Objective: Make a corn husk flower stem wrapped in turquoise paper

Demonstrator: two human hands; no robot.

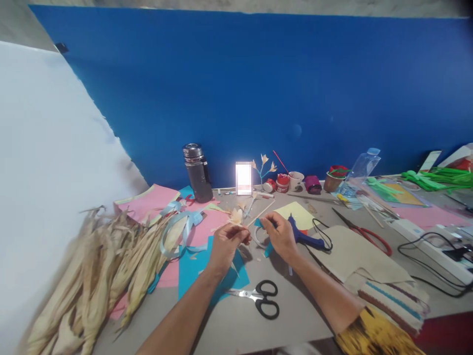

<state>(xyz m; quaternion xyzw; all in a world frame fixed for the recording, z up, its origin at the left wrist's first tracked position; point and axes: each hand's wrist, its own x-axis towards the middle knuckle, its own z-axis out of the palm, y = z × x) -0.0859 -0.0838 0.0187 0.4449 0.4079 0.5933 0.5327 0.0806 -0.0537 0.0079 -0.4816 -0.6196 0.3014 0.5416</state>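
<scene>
In the middle of the table, my left hand [228, 242] pinches the base of a pale cream flower [236, 216] that looks made of corn husk. My right hand [280, 235] is closed on a narrow blue paper strip [268, 249], whose other end shows above the fingers. A small gap separates the two hands. Between them, partly behind the right fingers, lies a white ring [260, 237], perhaps a tape roll. Just right of that hand rests a blue glue gun [305, 238]. Black-handled scissors [260, 297] lie below the hands, near a blue paper sheet [192, 271].
Dried corn husks [99, 276] cover the left side beside pink paper [148, 199]. A dark flask [198, 175] stands at the back, near finished flowers on a stem [261, 173], paint jars [283, 183] and a cup [296, 182]. Red-handled scissors [369, 235] and a power strip [432, 249] lie right.
</scene>
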